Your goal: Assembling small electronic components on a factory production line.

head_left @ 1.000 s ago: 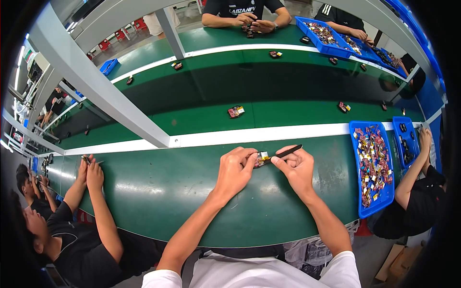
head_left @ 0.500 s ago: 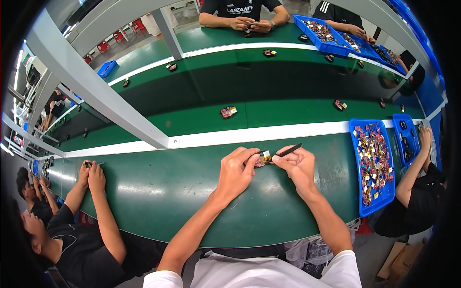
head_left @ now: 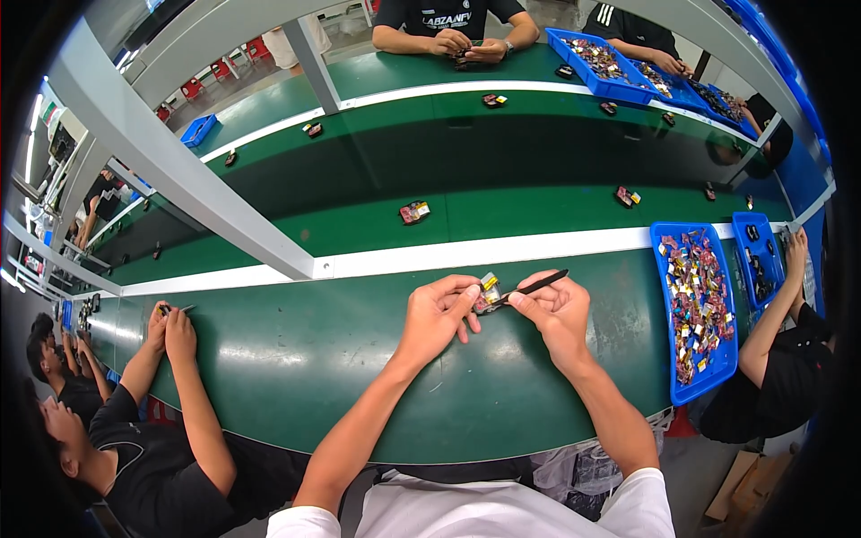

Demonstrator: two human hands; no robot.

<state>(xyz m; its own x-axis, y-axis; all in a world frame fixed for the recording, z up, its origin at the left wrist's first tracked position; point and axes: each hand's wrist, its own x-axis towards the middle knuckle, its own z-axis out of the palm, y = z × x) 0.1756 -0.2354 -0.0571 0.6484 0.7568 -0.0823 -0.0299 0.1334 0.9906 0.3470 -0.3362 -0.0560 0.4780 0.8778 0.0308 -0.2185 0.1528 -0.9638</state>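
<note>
My left hand [head_left: 439, 314] pinches a small electronic assembly [head_left: 486, 299] between thumb and fingers. The piece has a black shell, a pinkish board and a yellow-and-white part that stands up at its top. My right hand [head_left: 558, 314] is closed on a slim black pen-like tool [head_left: 541, 282], its rear end sticking out up and to the right. The tool's front end meets the lower right side of the assembly, though the exact contact is too small to make out. Both hands are held just above the green worktable [head_left: 314, 377].
To the right, a blue tray [head_left: 657, 296] holds many small pink-and-yellow boards; behind it stands a smaller blue tray [head_left: 773, 235] with black parts. Similar assemblies [head_left: 414, 212] lie on the green conveyor [head_left: 529, 204] beyond a white rail [head_left: 538, 244]. A grey post [head_left: 197, 197] rises at left. Co-workers sit on both sides and opposite.
The assembly in my left hand has tilted more upright, and my left lower fingers have uncurled beneath it. The pieces on the near conveyor have shifted slightly left.
</note>
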